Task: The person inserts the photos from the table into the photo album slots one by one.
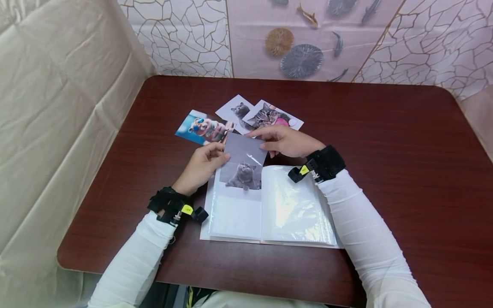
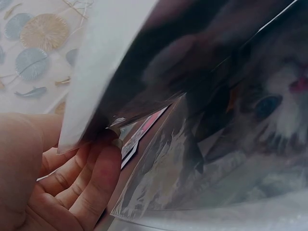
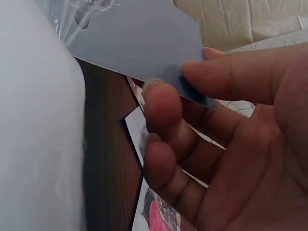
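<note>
A photo album (image 1: 298,205) lies spread out with clear plastic pockets. A grey cat photo (image 1: 246,149) sits partly inside its left page, the upper part sticking out past the top. My left hand (image 1: 202,164) pinches the top left corner of the plastic sleeve (image 2: 72,130) beside the photo's edge, thumb against fingers. At the photo's top right corner, my right hand (image 1: 286,141) pinches the grey card (image 3: 139,48) between thumb and fingers. Under the sleeve, another cat picture (image 2: 269,106) shows on the reverse side of the page.
Behind the album lie a blue animal photo (image 1: 204,127), a white-edged cat photo (image 1: 233,109) and a tabby cat photo (image 1: 273,115) overlapping it. All rest on the dark brown table (image 1: 404,171). A patterned cloth (image 1: 254,55) hangs beyond the far edge, a cream one (image 1: 73,107) at left.
</note>
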Motion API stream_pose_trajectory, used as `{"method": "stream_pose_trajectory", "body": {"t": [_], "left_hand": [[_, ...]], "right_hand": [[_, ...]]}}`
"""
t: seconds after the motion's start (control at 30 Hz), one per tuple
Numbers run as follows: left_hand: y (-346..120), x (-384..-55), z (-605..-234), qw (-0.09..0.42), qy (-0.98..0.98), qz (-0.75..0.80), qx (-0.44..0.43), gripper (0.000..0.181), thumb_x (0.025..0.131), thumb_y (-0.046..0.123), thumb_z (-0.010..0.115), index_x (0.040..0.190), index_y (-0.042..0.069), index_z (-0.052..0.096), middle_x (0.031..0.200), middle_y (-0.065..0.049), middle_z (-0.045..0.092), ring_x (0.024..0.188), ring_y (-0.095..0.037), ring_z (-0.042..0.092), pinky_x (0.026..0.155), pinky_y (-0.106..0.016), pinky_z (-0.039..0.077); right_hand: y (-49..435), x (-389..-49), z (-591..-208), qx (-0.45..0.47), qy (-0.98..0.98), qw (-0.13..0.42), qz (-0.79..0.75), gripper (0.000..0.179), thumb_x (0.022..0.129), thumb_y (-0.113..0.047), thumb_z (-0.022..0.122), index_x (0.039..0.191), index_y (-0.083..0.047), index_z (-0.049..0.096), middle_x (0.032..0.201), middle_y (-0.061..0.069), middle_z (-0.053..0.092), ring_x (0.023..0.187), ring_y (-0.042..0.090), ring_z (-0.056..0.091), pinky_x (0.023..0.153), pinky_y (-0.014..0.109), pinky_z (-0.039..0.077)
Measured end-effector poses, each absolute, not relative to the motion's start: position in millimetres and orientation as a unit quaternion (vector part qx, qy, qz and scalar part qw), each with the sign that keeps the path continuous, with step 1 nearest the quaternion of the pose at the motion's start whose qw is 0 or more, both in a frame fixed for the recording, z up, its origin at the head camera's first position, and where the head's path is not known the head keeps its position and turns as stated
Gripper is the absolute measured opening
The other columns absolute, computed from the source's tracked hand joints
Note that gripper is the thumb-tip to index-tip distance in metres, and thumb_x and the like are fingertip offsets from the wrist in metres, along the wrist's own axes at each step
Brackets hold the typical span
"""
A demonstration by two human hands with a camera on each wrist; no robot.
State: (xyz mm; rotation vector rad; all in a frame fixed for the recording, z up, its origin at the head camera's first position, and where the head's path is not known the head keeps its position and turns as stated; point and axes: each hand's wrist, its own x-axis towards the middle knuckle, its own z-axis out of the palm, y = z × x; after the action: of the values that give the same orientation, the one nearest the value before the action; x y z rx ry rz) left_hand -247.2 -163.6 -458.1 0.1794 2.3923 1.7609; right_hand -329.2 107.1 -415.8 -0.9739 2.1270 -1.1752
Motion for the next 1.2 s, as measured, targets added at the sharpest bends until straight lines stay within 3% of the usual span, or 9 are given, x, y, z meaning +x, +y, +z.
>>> {"method": "stream_pose_trajectory", "body": {"t": [0.47, 0.67, 0.83, 1.03, 1.2], "left_hand": [[-163, -248, -458, 0.080, 0.804, 0.587, 0.060, 0.036, 0.102, 0.017, 0.062, 0.135, 0.003, 0.057, 0.110, -0.017, 0.067, 0.084, -0.012, 0.061, 0.072, -0.025, 0.047], [-164, -248, -458, 0.074, 0.799, 0.592, 0.073, 0.034, 0.102, 0.016, 0.061, 0.135, 0.008, 0.059, 0.102, -0.012, 0.068, 0.074, -0.012, 0.056, 0.066, -0.026, 0.044], [-164, -248, -459, 0.067, 0.798, 0.593, 0.086, 0.029, 0.103, 0.017, 0.061, 0.131, 0.012, 0.063, 0.095, -0.009, 0.066, 0.066, -0.015, 0.051, 0.059, -0.026, 0.041], [-164, -248, -459, 0.065, 0.799, 0.590, 0.097, 0.026, 0.103, 0.018, 0.061, 0.128, 0.012, 0.066, 0.096, -0.008, 0.066, 0.073, -0.017, 0.055, 0.063, -0.027, 0.042], [-164, -247, -458, 0.069, 0.807, 0.579, 0.097, 0.023, 0.104, 0.021, 0.060, 0.123, 0.013, 0.069, 0.104, -0.009, 0.065, 0.084, -0.021, 0.056, 0.071, -0.029, 0.045]], "right_hand": [[98, -323, -418, -0.360, 0.790, 0.305, -0.392, 0.044, 0.104, -0.012, 0.056, 0.148, -0.014, 0.052, 0.098, 0.015, 0.059, 0.070, 0.027, 0.058, 0.070, 0.032, 0.050], [96, -322, -417, -0.361, 0.796, 0.310, -0.374, 0.039, 0.104, -0.015, 0.057, 0.143, -0.013, 0.058, 0.121, 0.011, 0.062, 0.074, 0.024, 0.061, 0.077, 0.035, 0.051], [94, -322, -419, -0.365, 0.795, 0.317, -0.366, 0.035, 0.104, -0.018, 0.058, 0.138, -0.013, 0.062, 0.118, 0.011, 0.062, 0.077, 0.023, 0.061, 0.077, 0.035, 0.052], [93, -321, -419, -0.371, 0.791, 0.324, -0.363, 0.032, 0.104, -0.018, 0.058, 0.135, -0.013, 0.065, 0.113, 0.011, 0.064, 0.079, 0.023, 0.060, 0.076, 0.035, 0.051], [93, -320, -417, -0.371, 0.792, 0.328, -0.356, 0.032, 0.105, -0.019, 0.055, 0.135, -0.012, 0.065, 0.127, 0.009, 0.063, 0.085, 0.023, 0.060, 0.079, 0.036, 0.051]]}}
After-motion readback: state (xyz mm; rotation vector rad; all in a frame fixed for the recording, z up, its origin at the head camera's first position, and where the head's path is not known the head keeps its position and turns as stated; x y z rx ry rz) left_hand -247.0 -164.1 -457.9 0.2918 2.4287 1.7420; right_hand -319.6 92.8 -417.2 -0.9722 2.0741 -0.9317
